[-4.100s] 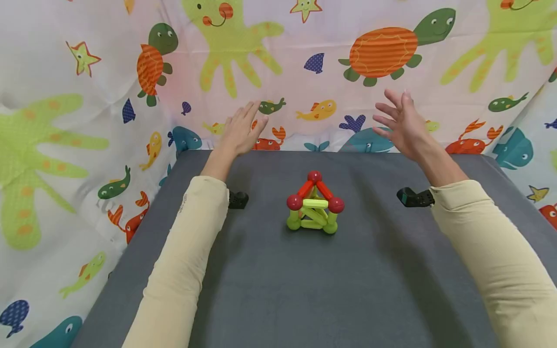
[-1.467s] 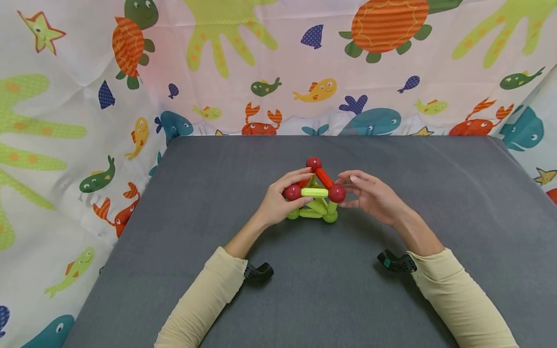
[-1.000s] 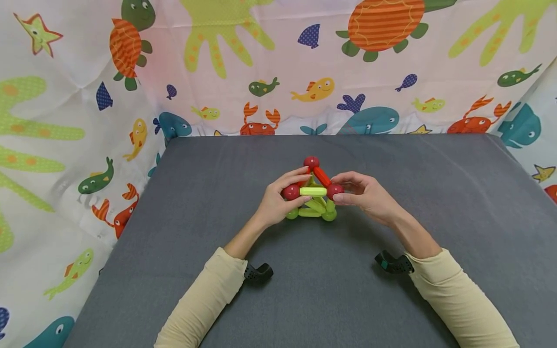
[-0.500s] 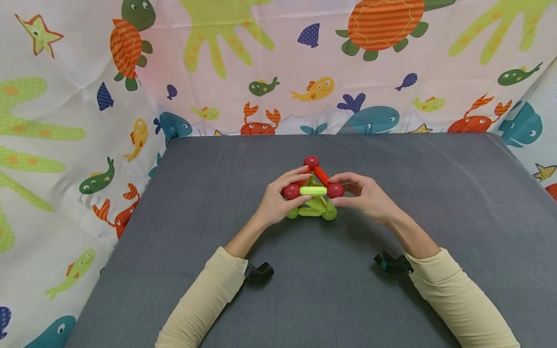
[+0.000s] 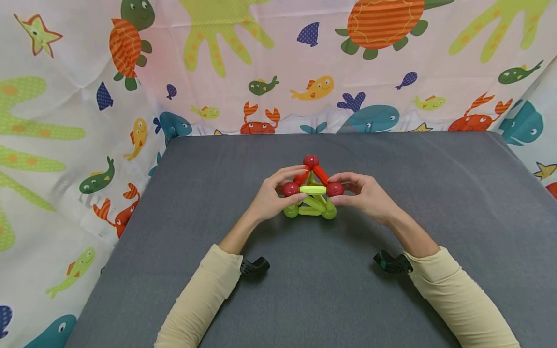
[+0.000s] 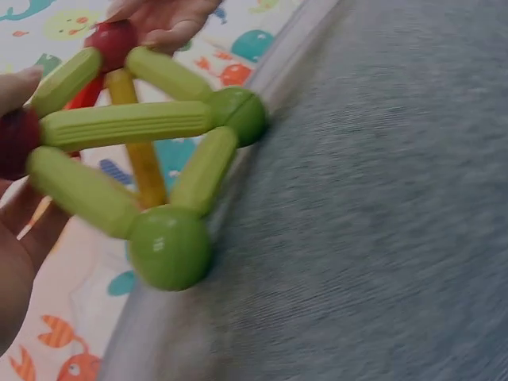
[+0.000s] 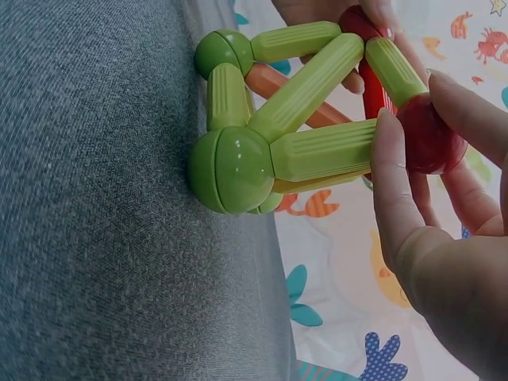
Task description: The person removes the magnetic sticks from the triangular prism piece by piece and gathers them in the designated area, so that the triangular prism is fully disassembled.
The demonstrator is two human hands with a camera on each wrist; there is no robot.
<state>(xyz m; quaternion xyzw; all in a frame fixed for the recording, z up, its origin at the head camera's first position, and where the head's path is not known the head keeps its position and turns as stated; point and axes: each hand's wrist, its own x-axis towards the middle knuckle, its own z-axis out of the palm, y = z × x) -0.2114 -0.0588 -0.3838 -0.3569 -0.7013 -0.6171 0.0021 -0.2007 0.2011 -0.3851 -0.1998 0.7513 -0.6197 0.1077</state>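
Observation:
A magnetic ball-and-stick model [image 5: 312, 190] stands on the grey tabletop, with red balls above, green balls below and green, red, yellow and orange rods between. My left hand [image 5: 269, 194] holds its left red ball [image 5: 290, 189], thumb in front and fingers behind. On the other side my right hand [image 5: 369, 195] pinches the right red ball [image 5: 335, 189] between thumb and fingers. The third red ball [image 5: 311, 161] sits at the back, untouched. A lower green ball [image 6: 169, 248] shows in the left wrist view, another green ball [image 7: 232, 169] in the right wrist view.
A grey cloth covers the table [image 5: 313, 290]. Behind and at the left hangs a curtain [image 5: 278, 58] printed with sea animals. Black wristbands [image 5: 255, 265] sit at both sleeve cuffs.
My hands, raised apart 4.1 s ago, came down to the model. The left took hold first, the right about a second ago. Since then the left hand has shifted slightly; the head view tilted down.

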